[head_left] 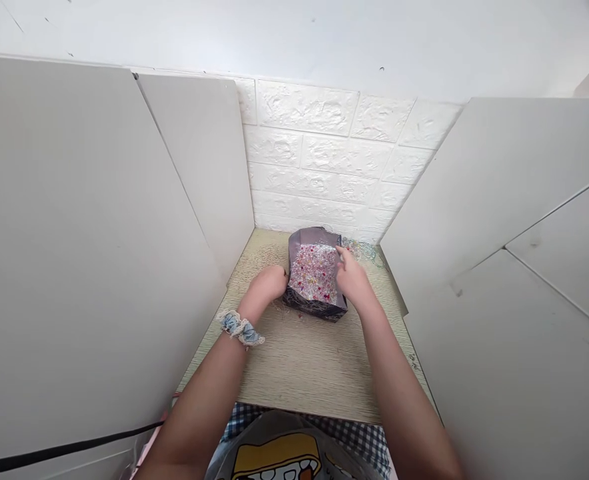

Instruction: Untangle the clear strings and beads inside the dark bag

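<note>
A dark, open-topped box (316, 309) with thin, bag-like walls stands on the table. Loose beads (314, 272), mostly pink and clear with some red and yellow ones, fill much of it. My left hand (270, 283) is closed at the box's left wall, near the front corner; its fingertips are partly hidden. At the right wall is my right hand (352, 277), its index finger stretched along the rim and the other fingers curled against the side. A pale blue scrunchie with lace edging (242, 328) circles my left wrist.
Strings of clear and bluish beads (363, 251) lie behind the box on the right. The wooden table (309, 367) is hemmed in by white panels (194, 167) on both sides and a white brick-pattern wall (324, 160). Small bits (413, 361) lie near the right edge.
</note>
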The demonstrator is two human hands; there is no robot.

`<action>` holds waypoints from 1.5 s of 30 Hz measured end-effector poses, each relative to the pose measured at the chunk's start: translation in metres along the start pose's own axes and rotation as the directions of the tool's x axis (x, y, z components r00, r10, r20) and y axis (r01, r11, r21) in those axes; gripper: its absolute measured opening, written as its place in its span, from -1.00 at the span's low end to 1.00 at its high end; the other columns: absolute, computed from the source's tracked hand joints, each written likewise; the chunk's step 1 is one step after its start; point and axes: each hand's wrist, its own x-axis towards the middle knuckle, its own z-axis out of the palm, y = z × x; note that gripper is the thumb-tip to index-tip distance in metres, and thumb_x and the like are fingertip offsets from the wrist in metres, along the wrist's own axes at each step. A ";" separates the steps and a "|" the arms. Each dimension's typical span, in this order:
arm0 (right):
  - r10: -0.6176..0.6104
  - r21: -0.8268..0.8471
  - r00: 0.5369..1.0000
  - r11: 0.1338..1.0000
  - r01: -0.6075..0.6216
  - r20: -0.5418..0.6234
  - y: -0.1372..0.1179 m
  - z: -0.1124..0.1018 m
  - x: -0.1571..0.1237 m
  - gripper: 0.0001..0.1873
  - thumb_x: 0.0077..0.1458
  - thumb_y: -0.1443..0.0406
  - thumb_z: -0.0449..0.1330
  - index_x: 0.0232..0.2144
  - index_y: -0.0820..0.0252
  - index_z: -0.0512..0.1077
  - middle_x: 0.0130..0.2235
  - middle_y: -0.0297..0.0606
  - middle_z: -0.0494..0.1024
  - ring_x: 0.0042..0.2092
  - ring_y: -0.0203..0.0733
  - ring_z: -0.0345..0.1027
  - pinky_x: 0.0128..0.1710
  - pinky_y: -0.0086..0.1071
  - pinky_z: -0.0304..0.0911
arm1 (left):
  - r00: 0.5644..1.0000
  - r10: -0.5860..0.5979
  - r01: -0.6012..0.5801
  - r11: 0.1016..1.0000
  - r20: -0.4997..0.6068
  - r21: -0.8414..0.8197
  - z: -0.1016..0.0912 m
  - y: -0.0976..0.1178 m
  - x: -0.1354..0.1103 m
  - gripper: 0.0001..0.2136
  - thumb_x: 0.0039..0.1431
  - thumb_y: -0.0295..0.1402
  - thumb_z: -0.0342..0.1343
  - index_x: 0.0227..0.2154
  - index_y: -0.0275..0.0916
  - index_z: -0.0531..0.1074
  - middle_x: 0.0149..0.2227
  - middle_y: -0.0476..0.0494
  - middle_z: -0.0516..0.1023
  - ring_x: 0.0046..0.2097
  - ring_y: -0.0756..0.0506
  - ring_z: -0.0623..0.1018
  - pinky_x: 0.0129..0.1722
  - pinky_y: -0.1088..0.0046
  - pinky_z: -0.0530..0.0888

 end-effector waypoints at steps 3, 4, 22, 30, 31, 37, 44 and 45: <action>-0.025 -0.093 0.993 0.995 0.035 0.114 -0.007 -0.001 0.003 -0.42 0.00 0.40 -0.13 0.13 0.28 0.01 -0.12 0.00 0.35 -0.13 -0.02 0.25 -0.21 -0.29 0.13 | 1.000 -0.017 0.016 0.999 0.008 0.034 0.000 0.003 -0.001 -0.81 -0.05 -0.35 -0.09 -0.63 -0.30 0.35 -0.50 -0.28 0.44 -0.50 -0.09 0.38 -0.49 0.44 0.22; -0.019 -0.126 0.988 0.991 0.039 0.150 -0.009 -0.001 0.003 -0.40 0.01 0.40 -0.12 0.15 0.30 -0.04 -0.12 0.02 0.35 -0.12 0.00 0.25 -0.20 -0.28 0.12 | 1.000 -0.023 0.023 0.999 0.005 0.042 0.000 0.004 -0.001 -0.79 -0.03 -0.35 -0.12 -0.60 -0.31 0.36 -0.47 -0.32 0.46 -0.47 -0.11 0.40 -0.47 0.42 0.23; -0.205 -0.537 0.935 0.774 0.336 0.289 -0.026 0.000 0.022 -0.62 0.03 0.36 0.01 -0.06 0.21 0.28 0.08 -0.09 0.15 0.10 0.00 -0.03 0.07 -0.15 -0.14 | 0.925 -0.028 -0.121 0.924 -0.380 -0.362 -0.014 0.014 -0.006 -0.81 -0.06 -0.38 -0.18 -0.70 -0.27 0.01 -0.66 0.02 0.07 -0.57 0.06 0.11 -0.59 0.52 0.02; -0.125 -0.300 0.755 0.867 0.399 0.644 -0.026 0.023 0.043 -0.73 -0.09 0.45 0.06 -0.31 0.15 0.44 -0.27 -0.33 0.47 -0.27 -0.32 0.32 -0.36 -0.56 0.13 | 0.915 0.082 -0.390 0.424 -0.394 -0.817 -0.023 0.025 -0.017 -0.80 0.04 -0.22 -0.09 -0.54 -0.26 0.21 -0.74 0.14 0.07 -0.72 0.12 0.07 -0.75 0.61 0.06; -0.101 -0.299 0.737 0.871 0.390 0.669 -0.027 0.024 0.045 -0.71 -0.11 0.46 0.06 -0.30 0.15 0.44 -0.28 -0.34 0.47 -0.30 -0.33 0.32 -0.39 -0.56 0.12 | 0.898 0.077 -0.425 0.410 -0.433 -0.807 -0.023 0.025 -0.018 -0.79 0.05 -0.21 -0.08 -0.52 -0.26 0.23 -0.74 0.14 0.08 -0.73 0.13 0.08 -0.76 0.62 0.07; -0.051 -0.309 0.701 0.873 0.378 0.711 -0.030 0.029 0.052 -0.64 -0.16 0.51 0.08 -0.27 0.16 0.44 -0.30 -0.28 0.47 -0.35 -0.30 0.31 -0.46 -0.54 0.09 | 0.852 0.044 -0.492 0.405 -0.521 -0.771 -0.023 0.026 -0.021 -0.77 0.05 -0.19 -0.04 -0.47 -0.28 0.30 -0.77 0.14 0.09 -0.73 0.12 0.14 -0.74 0.61 0.14; -0.052 -0.308 0.715 0.879 0.364 0.698 -0.027 0.030 0.053 -0.67 -0.15 0.49 0.10 -0.27 0.15 0.43 -0.27 -0.28 0.46 -0.34 -0.29 0.30 -0.43 -0.52 0.09 | 0.797 -0.063 -0.505 0.474 -0.600 -0.721 -0.024 0.028 -0.023 -0.75 0.04 -0.18 -0.03 -0.45 -0.29 0.37 -0.77 0.12 0.11 -0.65 0.08 0.32 -0.61 0.58 0.24; -0.063 -0.305 0.715 0.876 0.374 0.697 -0.027 0.030 0.053 -0.65 -0.15 0.50 0.09 -0.27 0.14 0.42 -0.26 -0.29 0.46 -0.33 -0.30 0.30 -0.43 -0.52 0.09 | 0.796 -0.067 -0.504 0.476 -0.602 -0.720 -0.024 0.028 -0.023 -0.75 0.04 -0.18 -0.03 -0.45 -0.30 0.37 -0.77 0.11 0.12 -0.64 0.07 0.32 -0.60 0.57 0.24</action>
